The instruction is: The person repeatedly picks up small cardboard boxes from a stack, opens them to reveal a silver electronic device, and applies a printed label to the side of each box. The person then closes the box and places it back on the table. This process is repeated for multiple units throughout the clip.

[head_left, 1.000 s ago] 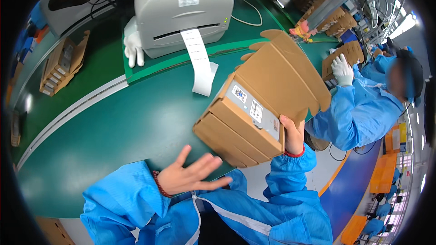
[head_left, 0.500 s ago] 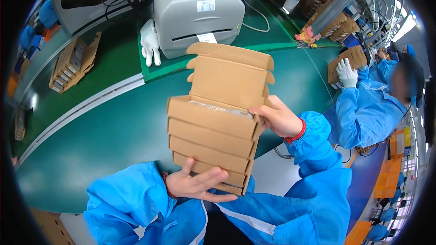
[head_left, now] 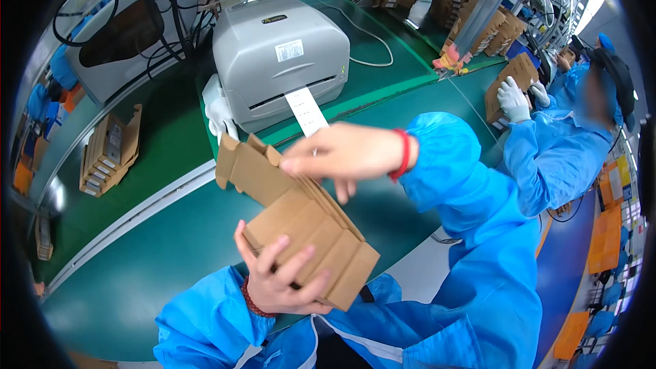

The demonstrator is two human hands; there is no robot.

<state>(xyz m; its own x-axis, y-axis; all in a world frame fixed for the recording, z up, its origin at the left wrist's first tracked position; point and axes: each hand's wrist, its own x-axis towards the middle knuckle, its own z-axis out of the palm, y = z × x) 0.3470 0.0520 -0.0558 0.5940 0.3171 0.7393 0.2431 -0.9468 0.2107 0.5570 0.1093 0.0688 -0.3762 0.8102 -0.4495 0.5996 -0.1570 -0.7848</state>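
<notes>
I hold a stack of flat brown cardboard boxes [head_left: 311, 232] tilted in front of my chest, its flaps pointing up and left. My left hand [head_left: 280, 280] grips the stack's lower edge from below, fingers spread over the cardboard. My right hand [head_left: 342, 157] reaches across the top of the stack, fingers resting on its upper flaps. Both arms are in blue sleeves, with a red band at the right wrist.
A grey label printer [head_left: 280, 55] with a white label strip [head_left: 305, 111] stands on the green belt [head_left: 137, 246] behind the stack. More flat boxes [head_left: 106, 154] lie at the left. A person in blue [head_left: 560, 143] with white gloves handles cardboard at the right.
The stack has swung from upright and facing me to lying tilted and flatter. My right hand moved from its right side to over its top. My left hand stayed under it.
</notes>
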